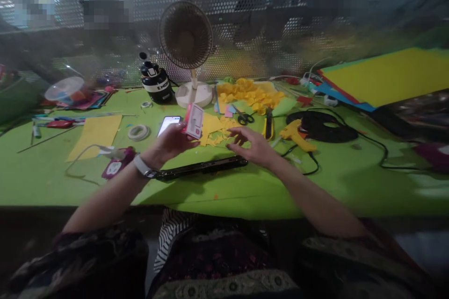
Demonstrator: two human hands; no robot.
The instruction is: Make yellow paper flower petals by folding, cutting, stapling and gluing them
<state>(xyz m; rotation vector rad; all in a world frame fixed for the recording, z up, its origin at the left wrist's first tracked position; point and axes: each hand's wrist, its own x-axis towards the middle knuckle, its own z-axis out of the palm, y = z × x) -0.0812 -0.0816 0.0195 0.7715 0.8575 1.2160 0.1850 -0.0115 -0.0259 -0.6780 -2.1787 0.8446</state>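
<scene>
My left hand (pixel 173 141) is closed around a small red-and-white box (pixel 193 121), lifted above the table. Beside that hand lies a lit phone (pixel 168 124). My right hand (pixel 253 147) is held with its fingers apart and slightly curled, and nothing shows in it. Below both hands stretches a long, shiny black bar (pixel 203 167) whose kind I cannot make out. Yellow paper scraps (pixel 220 131) lie between the hands. Past my right hand are a yellow-and-black cutter (pixel 268 125), black-handled scissors (pixel 243 117) and a yellow glue gun (pixel 297 135).
A white fan (pixel 194 93) and a black jug (pixel 157 85) stand at the back, near yellow paper petals (pixel 250 96). On the left are a tape roll (pixel 138 132), a yellow sheet (pixel 96 138) and a purple plug block (pixel 117 164). Coloured sheets (pixel 389 77) and black cable (pixel 326 126) lie right.
</scene>
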